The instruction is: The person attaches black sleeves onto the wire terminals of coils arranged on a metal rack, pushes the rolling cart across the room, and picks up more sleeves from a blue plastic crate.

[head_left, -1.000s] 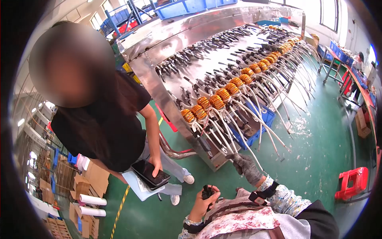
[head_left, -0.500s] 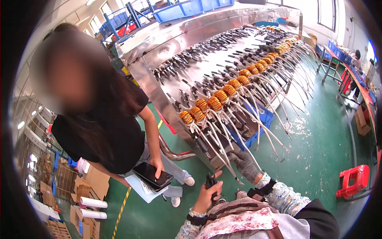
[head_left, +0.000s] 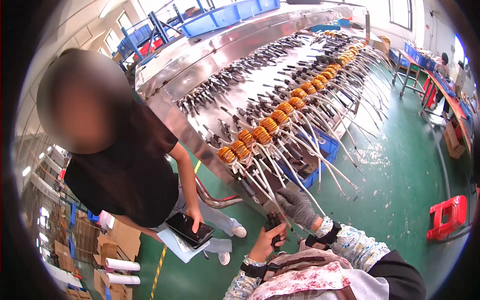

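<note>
My left hand [head_left: 269,242] is bare and closed around a black hand tool [head_left: 273,221], its exact kind hard to make out. Just to the right of it, my right hand [head_left: 299,208] wears a grey glove, its curled fingers at a white cable [head_left: 283,215] that hangs off the near corner of the metal table. The tool's upper end is close beside this cable. Above both hands, a row of ring coils wound in copper-coloured wire [head_left: 261,135] lies along the table, with white leads hanging over the edge.
A person in a black top [head_left: 135,175] stands at the left with a phone [head_left: 189,230] and papers. Under the metal table [head_left: 167,117] sits a blue crate [head_left: 327,145]. At the right are a red stool [head_left: 446,217] and a long workbench [head_left: 452,102].
My left hand has lifted the black tool up and right, closer to the cable and my right hand. My gloved hand has shifted slightly left. The view has tilted a little.
</note>
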Action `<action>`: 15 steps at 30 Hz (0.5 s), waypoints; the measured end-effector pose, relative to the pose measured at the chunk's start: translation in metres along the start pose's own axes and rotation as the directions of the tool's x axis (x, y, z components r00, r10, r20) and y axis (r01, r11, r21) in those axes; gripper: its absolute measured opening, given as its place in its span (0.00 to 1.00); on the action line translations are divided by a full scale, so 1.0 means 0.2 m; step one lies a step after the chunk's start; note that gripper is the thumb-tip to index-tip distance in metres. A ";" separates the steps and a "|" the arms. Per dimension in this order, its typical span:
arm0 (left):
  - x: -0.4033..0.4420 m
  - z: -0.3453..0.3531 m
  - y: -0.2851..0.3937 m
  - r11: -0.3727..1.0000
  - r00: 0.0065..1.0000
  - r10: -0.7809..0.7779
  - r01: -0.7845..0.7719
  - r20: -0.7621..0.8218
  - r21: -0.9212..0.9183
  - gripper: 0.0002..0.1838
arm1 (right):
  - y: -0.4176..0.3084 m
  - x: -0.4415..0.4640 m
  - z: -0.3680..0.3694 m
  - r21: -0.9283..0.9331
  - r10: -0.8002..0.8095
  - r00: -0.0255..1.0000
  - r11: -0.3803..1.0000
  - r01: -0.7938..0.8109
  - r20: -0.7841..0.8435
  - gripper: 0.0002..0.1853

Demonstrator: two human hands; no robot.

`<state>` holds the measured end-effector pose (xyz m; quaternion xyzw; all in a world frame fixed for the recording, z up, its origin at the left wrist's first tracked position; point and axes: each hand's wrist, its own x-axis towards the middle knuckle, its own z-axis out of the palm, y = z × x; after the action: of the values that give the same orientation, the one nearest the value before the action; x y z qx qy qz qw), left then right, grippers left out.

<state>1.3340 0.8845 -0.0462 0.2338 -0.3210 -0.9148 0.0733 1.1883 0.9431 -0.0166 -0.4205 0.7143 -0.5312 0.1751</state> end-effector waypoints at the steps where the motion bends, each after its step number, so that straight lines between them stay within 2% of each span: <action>1: -0.01 -0.01 0.00 1.000 1.000 -0.008 0.008 0.002 0.007 0.06 | -0.02 0.02 0.00 0.028 -0.030 1.000 0.999 0.030 -0.001 0.14; 4: -0.08 -0.05 0.04 0.999 1.000 0.004 -0.004 0.012 -0.051 0.08 | 0.03 0.06 0.05 0.077 -0.098 0.994 0.992 0.102 -0.046 0.14; 6: -0.16 -0.04 0.08 0.999 0.998 0.033 -0.035 -0.057 -0.035 0.09 | 0.05 0.07 0.07 0.302 0.065 0.990 0.948 -0.101 0.128 0.14; 8: -0.20 -0.04 0.11 0.998 0.995 0.060 -0.062 -0.075 -0.024 0.10 | 0.01 0.05 0.03 0.278 0.080 0.986 0.953 -0.119 0.148 0.14; 11: -0.22 -0.05 0.12 0.992 0.984 0.114 -0.105 -0.140 0.072 0.10 | 0.05 0.00 0.05 0.363 0.106 0.970 0.914 -0.182 0.219 0.14; 14: -0.20 -0.05 0.10 0.990 0.985 0.105 -0.091 -0.136 0.104 0.10 | 0.11 -0.04 0.11 0.322 0.107 0.976 0.932 -0.165 0.189 0.14; 15: -0.20 -0.04 0.10 0.991 0.984 0.103 -0.089 -0.147 0.096 0.11 | 0.12 -0.05 0.13 0.383 0.119 0.984 0.910 -0.161 0.131 0.14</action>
<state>1.3726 0.8754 -0.0250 0.2902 -0.3658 -0.8745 0.1311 1.2028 0.9366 -0.0495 -0.3522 0.6117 -0.6265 0.3305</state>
